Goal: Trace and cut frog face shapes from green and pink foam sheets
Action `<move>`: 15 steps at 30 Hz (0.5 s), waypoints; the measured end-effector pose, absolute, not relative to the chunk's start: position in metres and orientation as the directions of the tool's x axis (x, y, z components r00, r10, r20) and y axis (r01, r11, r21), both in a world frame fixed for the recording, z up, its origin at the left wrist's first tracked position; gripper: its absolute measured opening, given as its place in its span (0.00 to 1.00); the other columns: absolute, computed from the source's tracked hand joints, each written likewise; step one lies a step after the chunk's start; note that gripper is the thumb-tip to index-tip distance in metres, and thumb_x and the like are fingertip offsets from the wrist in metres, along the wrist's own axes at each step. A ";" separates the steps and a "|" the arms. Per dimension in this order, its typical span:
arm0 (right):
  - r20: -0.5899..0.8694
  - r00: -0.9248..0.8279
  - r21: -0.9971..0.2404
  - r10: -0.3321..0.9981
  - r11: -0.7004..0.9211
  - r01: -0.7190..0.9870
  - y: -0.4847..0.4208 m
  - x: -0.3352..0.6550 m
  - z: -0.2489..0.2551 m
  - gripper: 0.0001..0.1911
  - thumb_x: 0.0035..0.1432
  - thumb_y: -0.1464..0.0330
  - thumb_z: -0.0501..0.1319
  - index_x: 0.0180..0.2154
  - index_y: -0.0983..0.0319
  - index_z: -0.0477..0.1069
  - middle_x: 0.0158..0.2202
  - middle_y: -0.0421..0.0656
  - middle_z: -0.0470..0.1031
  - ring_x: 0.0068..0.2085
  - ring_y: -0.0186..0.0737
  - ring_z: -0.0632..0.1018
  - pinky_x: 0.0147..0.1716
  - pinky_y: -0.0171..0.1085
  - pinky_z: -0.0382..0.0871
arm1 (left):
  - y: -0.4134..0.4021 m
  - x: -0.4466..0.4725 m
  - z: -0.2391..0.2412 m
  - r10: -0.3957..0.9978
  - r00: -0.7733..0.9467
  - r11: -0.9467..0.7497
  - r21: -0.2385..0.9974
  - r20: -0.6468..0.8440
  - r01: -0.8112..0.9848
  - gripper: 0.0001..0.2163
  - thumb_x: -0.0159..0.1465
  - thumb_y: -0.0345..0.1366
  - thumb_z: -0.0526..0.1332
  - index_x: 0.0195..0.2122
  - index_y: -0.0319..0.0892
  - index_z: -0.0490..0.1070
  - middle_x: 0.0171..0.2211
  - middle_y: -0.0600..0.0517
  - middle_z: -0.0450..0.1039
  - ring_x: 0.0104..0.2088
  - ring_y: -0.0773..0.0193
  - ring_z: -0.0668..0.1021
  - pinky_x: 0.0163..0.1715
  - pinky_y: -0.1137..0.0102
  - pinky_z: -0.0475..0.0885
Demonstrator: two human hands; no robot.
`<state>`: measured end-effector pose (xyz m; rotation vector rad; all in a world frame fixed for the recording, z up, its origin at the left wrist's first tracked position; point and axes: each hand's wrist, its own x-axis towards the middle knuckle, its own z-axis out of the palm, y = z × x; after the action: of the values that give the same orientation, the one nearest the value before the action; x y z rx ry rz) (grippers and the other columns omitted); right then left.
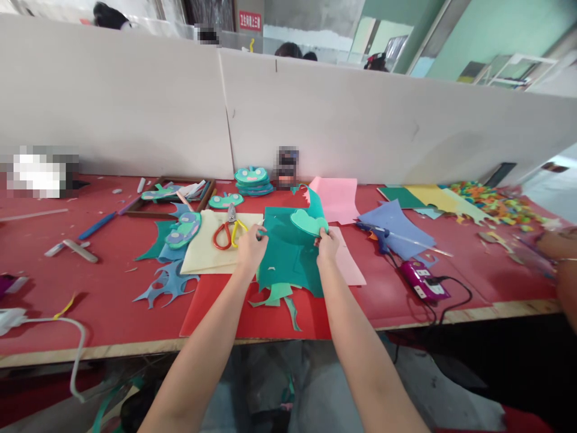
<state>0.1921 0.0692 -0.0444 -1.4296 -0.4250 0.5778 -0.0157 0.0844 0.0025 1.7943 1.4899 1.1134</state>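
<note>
My right hand (pixel 328 245) pinches the edge of a light green felt cut-out (pixel 309 222) with a rounded, lobed outline, holding it over a dark green felt sheet (pixel 288 264). My left hand (pixel 252 245) is closed, its fingers curled at the sheet's left edge; a small pale tip shows by the fingers, but what they hold is unclear. Just left of it, scissors (pixel 231 216) with one red and one yellow handle lie on cream felt sheets (pixel 202 255). Light green scraps (pixel 277 293) lie in front of the dark green sheet.
Stacked green face-shaped pieces (pixel 253 183) stand near the white partition (pixel 338 120). Pink felt (pixel 338 198) lies behind. To the right are a blue glue gun (pixel 381 234), a purple power strip (pixel 424 281) with cables, and another person's arm (pixel 565 258). A brown frame (pixel 207 195) sits left.
</note>
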 end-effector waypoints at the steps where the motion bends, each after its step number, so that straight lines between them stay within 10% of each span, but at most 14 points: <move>1: -0.066 0.793 -0.992 0.606 0.044 -0.116 0.069 0.192 -0.044 0.11 0.51 0.64 0.58 0.22 0.59 0.58 0.11 0.31 0.58 0.13 0.29 0.62 0.13 0.30 0.56 | 0.085 -0.016 0.005 0.963 0.045 -0.254 0.850 0.264 0.462 0.07 0.53 0.29 0.57 0.32 0.44 0.70 0.24 0.55 0.70 0.27 0.65 0.73 0.33 0.71 0.67; 15: -0.050 0.787 -0.994 0.615 0.049 -0.101 0.068 0.190 -0.044 0.11 0.52 0.63 0.57 0.22 0.59 0.57 0.11 0.31 0.58 0.13 0.29 0.62 0.14 0.30 0.56 | 0.093 -0.028 0.003 0.949 0.261 -0.194 0.980 0.178 0.037 0.16 0.52 0.49 0.60 0.33 0.42 0.75 0.28 0.49 0.75 0.27 0.64 0.76 0.29 0.69 0.72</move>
<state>0.1904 0.0679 -0.0439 -1.4270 -0.4477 0.5740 -0.0283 0.0935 0.0026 1.5034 0.9624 1.1156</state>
